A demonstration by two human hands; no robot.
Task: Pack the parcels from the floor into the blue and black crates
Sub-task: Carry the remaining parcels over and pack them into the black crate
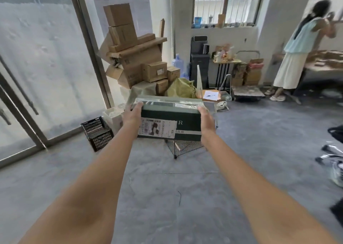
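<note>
Dark green rectangular cardboard parcel with white shipping label (169,121) up in air, off floor. Left hand (132,113) and right hand (207,120) each clamp one end, fingers wrapped over edges. Black plastic lattice crate (97,133) on floor by glass door, seemingly empty. Blue crate not visible. Packing looks barely begun.

Letter "R" on green parcel (170,121)

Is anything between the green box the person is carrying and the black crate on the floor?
Nothing visible. Both hands, left hand and right hand, hold the green box up in the air, and the black crate sits lower left by the glass door, with bare floor around its open side.
</note>
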